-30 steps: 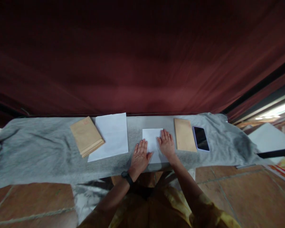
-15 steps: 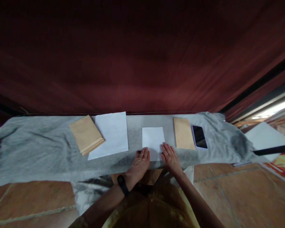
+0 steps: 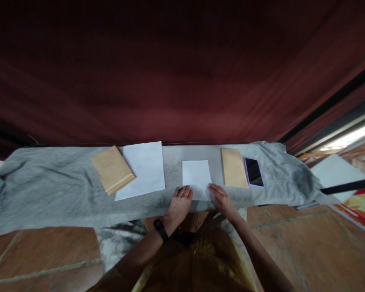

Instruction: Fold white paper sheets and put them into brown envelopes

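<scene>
A small white folded sheet of paper lies flat on the grey cloth in front of me. My left hand, with a dark band on its wrist, rests palm down over the paper's lower left edge; its fingers are extended. At the lower right edge of the same paper, my right hand lies with fingers stretched and close together, their tips touching the edge. To the right is a single brown envelope. Larger white sheets are at the left, partly under a stack of brown envelopes.
A phone lies right of the single envelope. The grey cloth covers a long narrow surface, with a dark red curtain behind. A white board and a dark bar stand at the right, above floor tiles.
My right hand has drawn slightly outward to the paper's right edge, and its fingers are closer together. My left hand stays at the lower left edge. The view has shifted a little.
</scene>
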Action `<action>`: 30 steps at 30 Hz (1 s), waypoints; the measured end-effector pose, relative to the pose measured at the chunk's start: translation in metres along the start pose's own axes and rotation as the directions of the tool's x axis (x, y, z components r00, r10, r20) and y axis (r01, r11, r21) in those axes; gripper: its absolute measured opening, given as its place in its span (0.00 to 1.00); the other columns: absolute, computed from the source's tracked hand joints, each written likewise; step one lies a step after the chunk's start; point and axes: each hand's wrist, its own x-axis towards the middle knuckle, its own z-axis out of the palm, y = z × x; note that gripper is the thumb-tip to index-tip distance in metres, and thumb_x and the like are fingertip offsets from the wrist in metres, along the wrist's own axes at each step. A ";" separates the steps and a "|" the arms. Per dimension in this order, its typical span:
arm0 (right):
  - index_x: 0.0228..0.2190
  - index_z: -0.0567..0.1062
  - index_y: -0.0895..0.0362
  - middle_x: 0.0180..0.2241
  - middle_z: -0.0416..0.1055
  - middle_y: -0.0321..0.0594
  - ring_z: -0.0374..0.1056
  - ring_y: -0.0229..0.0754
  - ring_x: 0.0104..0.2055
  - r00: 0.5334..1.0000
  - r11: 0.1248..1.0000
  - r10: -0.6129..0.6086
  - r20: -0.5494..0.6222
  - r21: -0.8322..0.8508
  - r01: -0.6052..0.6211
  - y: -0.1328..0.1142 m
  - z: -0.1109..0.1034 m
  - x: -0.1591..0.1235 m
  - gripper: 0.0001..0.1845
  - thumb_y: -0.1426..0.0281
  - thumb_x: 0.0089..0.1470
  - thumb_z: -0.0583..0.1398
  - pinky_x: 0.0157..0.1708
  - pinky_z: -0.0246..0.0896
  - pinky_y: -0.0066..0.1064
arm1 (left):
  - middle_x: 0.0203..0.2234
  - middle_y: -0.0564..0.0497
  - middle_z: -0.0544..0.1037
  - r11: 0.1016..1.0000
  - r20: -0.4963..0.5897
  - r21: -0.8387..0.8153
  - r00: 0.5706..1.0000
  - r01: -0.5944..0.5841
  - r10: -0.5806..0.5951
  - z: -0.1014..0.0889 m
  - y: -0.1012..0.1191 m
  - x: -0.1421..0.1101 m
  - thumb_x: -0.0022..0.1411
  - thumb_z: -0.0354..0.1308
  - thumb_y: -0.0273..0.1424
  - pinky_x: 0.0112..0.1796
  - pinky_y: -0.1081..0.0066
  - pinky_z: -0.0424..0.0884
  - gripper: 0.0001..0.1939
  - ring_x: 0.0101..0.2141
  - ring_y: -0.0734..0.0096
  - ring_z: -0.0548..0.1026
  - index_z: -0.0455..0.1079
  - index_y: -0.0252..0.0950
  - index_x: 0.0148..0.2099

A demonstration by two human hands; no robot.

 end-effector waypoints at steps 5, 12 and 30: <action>0.56 0.75 0.52 0.58 0.73 0.43 0.67 0.44 0.62 0.999 0.995 0.049 -0.018 0.093 -0.047 0.001 -0.011 -0.003 0.28 0.79 0.59 0.50 0.63 0.64 0.46 | 0.47 0.47 0.81 0.955 -0.037 -0.297 0.999 0.008 -0.020 -0.011 -0.017 -0.001 0.70 0.49 0.24 0.52 0.63 0.73 0.14 0.49 0.64 0.78 0.75 0.38 0.49; 0.47 0.80 0.50 0.47 0.79 0.41 0.74 0.47 0.51 0.984 0.981 0.171 -0.056 0.107 -0.164 -0.007 -0.013 0.006 0.17 0.65 0.67 0.53 0.55 0.69 0.43 | 0.40 0.49 0.84 0.720 -0.034 -0.662 0.951 0.208 -0.307 0.001 -0.025 0.001 0.69 0.56 0.35 0.46 0.66 0.75 0.10 0.41 0.64 0.80 0.77 0.41 0.46; 0.40 0.79 0.55 0.36 0.81 0.44 0.76 0.48 0.38 0.919 0.937 0.348 -0.185 0.027 -0.349 -0.001 0.006 0.083 0.22 0.58 0.69 0.48 0.40 0.67 0.35 | 0.25 0.53 0.76 0.638 -0.118 -0.675 0.800 0.370 -0.589 0.010 -0.043 0.055 0.71 0.51 0.40 0.31 0.73 0.62 0.17 0.27 0.71 0.72 0.75 0.37 0.35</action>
